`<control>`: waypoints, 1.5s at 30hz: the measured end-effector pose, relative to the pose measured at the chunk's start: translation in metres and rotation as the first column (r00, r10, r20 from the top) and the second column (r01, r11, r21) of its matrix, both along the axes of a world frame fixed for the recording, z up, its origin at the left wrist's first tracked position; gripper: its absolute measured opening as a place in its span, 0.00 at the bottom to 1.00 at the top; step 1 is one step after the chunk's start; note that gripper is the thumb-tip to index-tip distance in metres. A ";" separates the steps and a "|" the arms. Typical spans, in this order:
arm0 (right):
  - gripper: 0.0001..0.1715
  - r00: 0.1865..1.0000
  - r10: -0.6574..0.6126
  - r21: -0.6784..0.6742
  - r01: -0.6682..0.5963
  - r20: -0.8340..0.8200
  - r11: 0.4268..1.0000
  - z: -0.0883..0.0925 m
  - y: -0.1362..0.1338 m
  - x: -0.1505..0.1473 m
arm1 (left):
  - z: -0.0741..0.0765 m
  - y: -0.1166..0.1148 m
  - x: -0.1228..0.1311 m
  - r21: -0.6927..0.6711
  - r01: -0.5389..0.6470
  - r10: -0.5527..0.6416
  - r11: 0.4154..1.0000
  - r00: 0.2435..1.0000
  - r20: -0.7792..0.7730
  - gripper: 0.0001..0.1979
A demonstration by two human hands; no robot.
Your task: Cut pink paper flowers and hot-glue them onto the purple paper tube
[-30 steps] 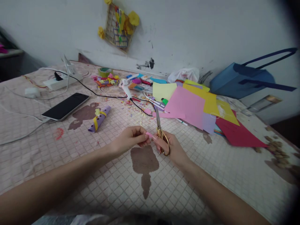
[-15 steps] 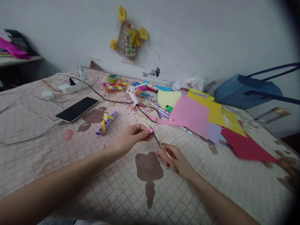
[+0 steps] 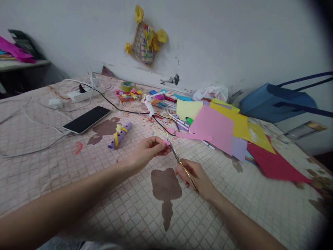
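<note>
Pink paper scrap [image 3: 165, 142] pinched firmly by your left hand [image 3: 147, 151] at its 3 o'clock edge, your right hand [image 3: 196, 177] curled closed around the gold scissors [image 3: 179, 161], blade tips just beside the scrap at 11 o'clock, and the call here is closing that gap!

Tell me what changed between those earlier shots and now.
The right hand drew back toward the person, and the scissors swung from nearly upright to a slant, tips beside the pink paper scrap. The left hand kept pinching the scrap. The coloured paper sheets and phone stayed put.
</note>
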State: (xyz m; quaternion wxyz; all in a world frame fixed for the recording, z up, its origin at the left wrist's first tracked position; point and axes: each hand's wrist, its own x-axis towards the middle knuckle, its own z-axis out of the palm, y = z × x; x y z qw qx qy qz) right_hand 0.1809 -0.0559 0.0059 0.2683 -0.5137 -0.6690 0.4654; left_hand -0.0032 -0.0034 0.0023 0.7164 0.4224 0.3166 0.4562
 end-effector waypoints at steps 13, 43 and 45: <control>0.25 1.000 -0.005 0.016 0.005 0.012 1.000 -0.002 0.001 0.000 | 0.000 -0.001 0.001 -0.011 -0.006 0.006 1.000 1.000 -0.006 0.09; 0.24 0.999 -0.002 0.039 0.000 0.055 0.999 -0.002 0.002 0.002 | -0.001 0.000 0.001 -0.038 -0.002 0.002 0.999 1.000 -0.012 0.08; 0.25 0.999 0.001 0.045 -0.003 0.053 0.999 -0.002 0.003 0.002 | -0.001 0.000 0.001 -0.041 -0.003 0.002 0.999 1.000 -0.015 0.09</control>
